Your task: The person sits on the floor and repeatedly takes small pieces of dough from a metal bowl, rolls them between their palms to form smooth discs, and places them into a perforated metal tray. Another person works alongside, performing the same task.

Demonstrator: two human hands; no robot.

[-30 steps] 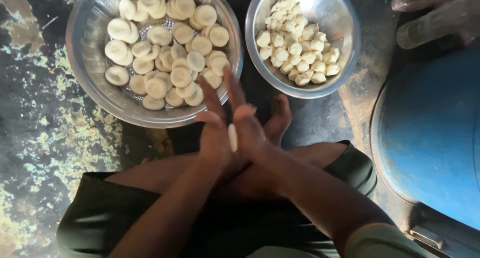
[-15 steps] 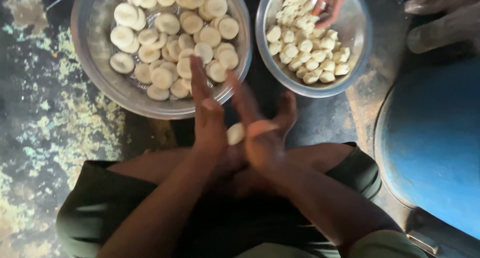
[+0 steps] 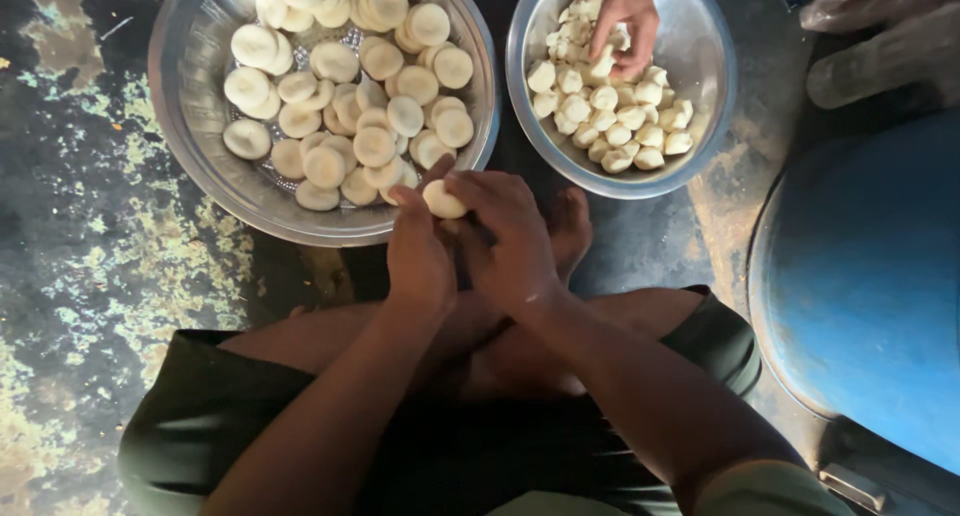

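My left hand [image 3: 418, 251] and my right hand [image 3: 508, 238] meet in front of me, both closed around a small pale dough ball [image 3: 443, 200] held at the fingertips. They hover just at the near rim of a large metal colander bowl [image 3: 190, 126] that holds several flattened dough discs [image 3: 375, 144]. To the right stands a smaller steel bowl [image 3: 700, 106] with several rough dough pieces [image 3: 610, 116]. Another person's hand [image 3: 625, 21] reaches into that bowl from above.
I sit cross-legged in dark shorts [image 3: 210, 416] on a stained dark floor [image 3: 70, 246], one foot [image 3: 570, 231] showing past my hands. A big blue round container [image 3: 870, 286] stands at the right. A wrapped bundle [image 3: 880, 36] lies at the top right.
My palms were rolling the dough between flat open hands; now the fingers have curled around the ball and shifted toward the colander. The other person's hand has come into the small bowl.
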